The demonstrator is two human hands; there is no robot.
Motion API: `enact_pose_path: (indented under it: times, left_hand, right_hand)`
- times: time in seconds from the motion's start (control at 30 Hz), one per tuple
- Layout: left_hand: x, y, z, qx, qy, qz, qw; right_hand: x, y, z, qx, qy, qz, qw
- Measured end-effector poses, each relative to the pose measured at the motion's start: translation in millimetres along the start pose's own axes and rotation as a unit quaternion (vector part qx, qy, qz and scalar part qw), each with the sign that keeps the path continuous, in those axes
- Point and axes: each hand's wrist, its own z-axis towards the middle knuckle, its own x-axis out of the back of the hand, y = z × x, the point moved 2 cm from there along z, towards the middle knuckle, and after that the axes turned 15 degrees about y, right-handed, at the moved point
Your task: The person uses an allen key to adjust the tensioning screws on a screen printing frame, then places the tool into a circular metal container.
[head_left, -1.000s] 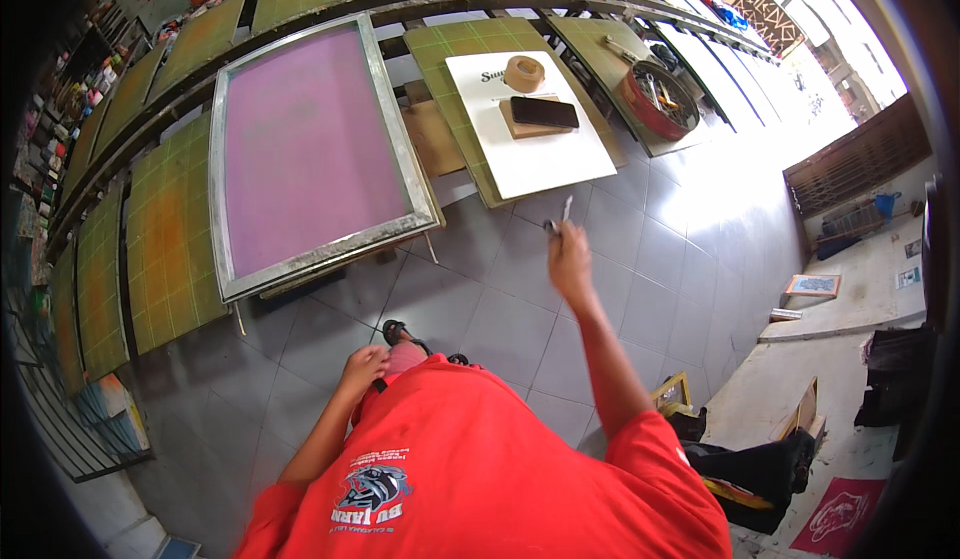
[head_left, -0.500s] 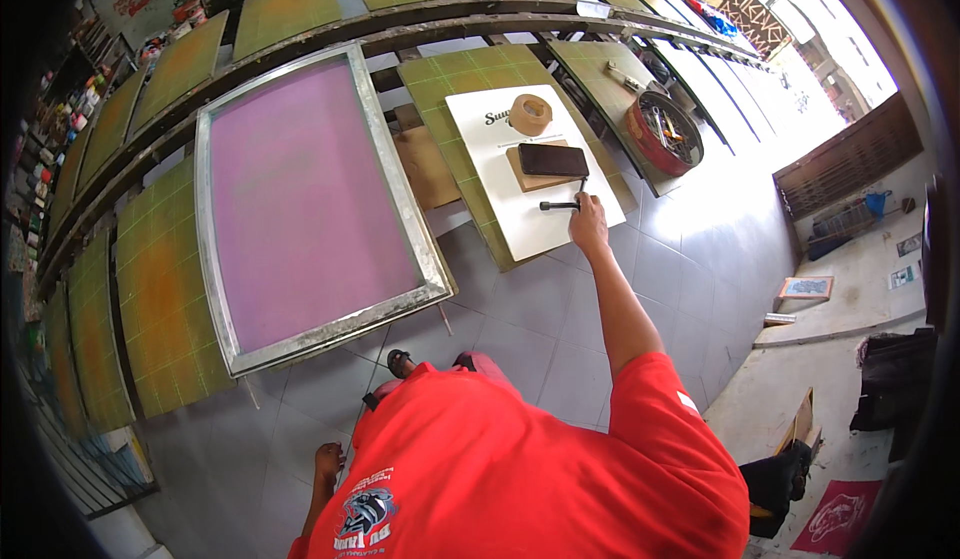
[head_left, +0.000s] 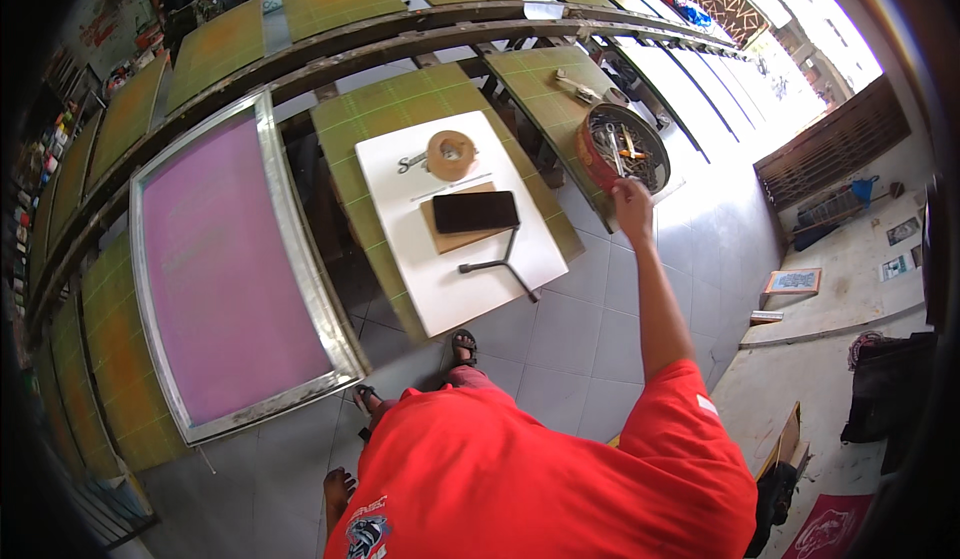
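Note:
My right hand (head_left: 632, 204) reaches to the near rim of a round red tin (head_left: 597, 159) filled with tools. Its fingers are closed there, beside a silver hand tool (head_left: 616, 149); whether they grip the tool or the rim is hidden. Left of it, a black three-armed socket wrench (head_left: 500, 261) rests on a white printed board (head_left: 420, 294). A black phone (head_left: 475, 213) lies on a brown flat block (head_left: 466, 246), below a roll of brown tape (head_left: 451, 156). My left hand (head_left: 340, 486) hangs low by my side, loosely open, with nothing seen in it.
A metal-framed screen with purple mesh (head_left: 235, 269) lies on the left. Green gridded boards (head_left: 355, 109) stand in rows on long rails (head_left: 400, 47). A metal clamp-like piece (head_left: 575, 86) sits behind the tin. Grey tiled floor (head_left: 590, 309) shows below.
My right hand has let go of the socket wrench and moved right to the red tin. The wrench now lies on the white board. The view has shifted right.

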Motion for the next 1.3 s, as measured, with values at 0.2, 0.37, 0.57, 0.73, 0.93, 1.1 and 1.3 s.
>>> enact_pose_path:
  times: [0.2, 0.37, 0.57, 0.73, 0.93, 1.1, 1.3]
  left_hand:
    - [-91, 29, -56, -0.010, 0.011, 0.030, 0.999]
    - [-139, 54, -93, -0.027, 0.007, 0.042, 0.999]
    - [-162, 59, -116, -0.046, 0.019, 0.062, 0.997]
    - [-151, 32, -122, -0.096, 0.033, 0.108, 0.989]
    - [-120, 5, -159, -0.184, 0.096, 0.089, 0.974]
    - [-108, 43, -194, -0.141, 0.253, -0.113, 0.950]
    - [-33, 130, -210, -0.280, 0.483, -0.059, 0.828]
  right_hand:
    - [4, 112, 92, -0.132, 0.032, -0.037, 0.990]
    - [-17, 132, 120, -0.071, -0.073, -0.045, 0.994]
    - [-40, 194, 167, -0.106, -0.092, -0.071, 0.988]
    - [-68, 175, 189, -0.102, -0.153, -0.042, 0.982]
    - [-104, 18, 186, 0.075, -0.176, 0.101, 0.976]
    - [-101, -153, 132, 0.216, -0.289, 0.270, 0.892]
    - [-105, -285, 29, 0.313, -0.381, 0.338, 0.802]
